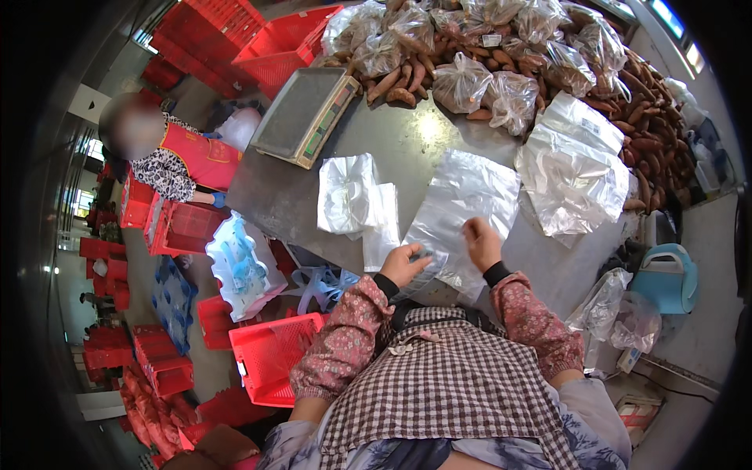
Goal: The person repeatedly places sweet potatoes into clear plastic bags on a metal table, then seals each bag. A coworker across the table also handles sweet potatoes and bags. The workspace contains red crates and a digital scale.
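Observation:
My left hand [405,264] is at the near edge of the metal table, its thumb and fingers closed on a curled, see-through strip [433,269]. What the strip is cannot be made out. My right hand [483,242] hovers over or touches a flat clear plastic bag [470,188]; its fingers are curled and blurred, and whether they pinch anything is hidden. Left of that bag lies a folded stack of clear plastic bags [348,194], with a narrower folded bag [382,226] beside it. More clear bags [578,176] lie spread out on the right.
Sweet potatoes [649,150], some in tied clear bags [461,82], are heaped along the table's far side. A weighing scale [302,111] sits at the left edge. Red crates [276,358] and a white foam box [249,264] stand left. Another person [188,147] is beyond them.

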A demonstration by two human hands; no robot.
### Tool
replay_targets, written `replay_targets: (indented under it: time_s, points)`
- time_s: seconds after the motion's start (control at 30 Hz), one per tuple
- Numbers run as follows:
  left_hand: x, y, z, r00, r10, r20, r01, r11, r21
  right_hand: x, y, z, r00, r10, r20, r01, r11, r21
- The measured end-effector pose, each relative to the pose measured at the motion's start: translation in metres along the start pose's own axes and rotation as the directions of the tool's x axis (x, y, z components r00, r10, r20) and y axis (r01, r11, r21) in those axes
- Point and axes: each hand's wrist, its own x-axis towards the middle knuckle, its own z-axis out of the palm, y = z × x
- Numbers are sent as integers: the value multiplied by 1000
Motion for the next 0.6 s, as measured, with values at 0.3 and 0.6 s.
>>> replay_targets:
  time_s: [0.3,0.6]
  points:
    - [41,-72,16,950,-250,-188,308,854,420,3,-85,-64,905,-317,-282,299,948,-107]
    - [32,-66,-2,981,-64,-181,141,880,453,-46,-11,21,769,-290,570,535,780,-325]
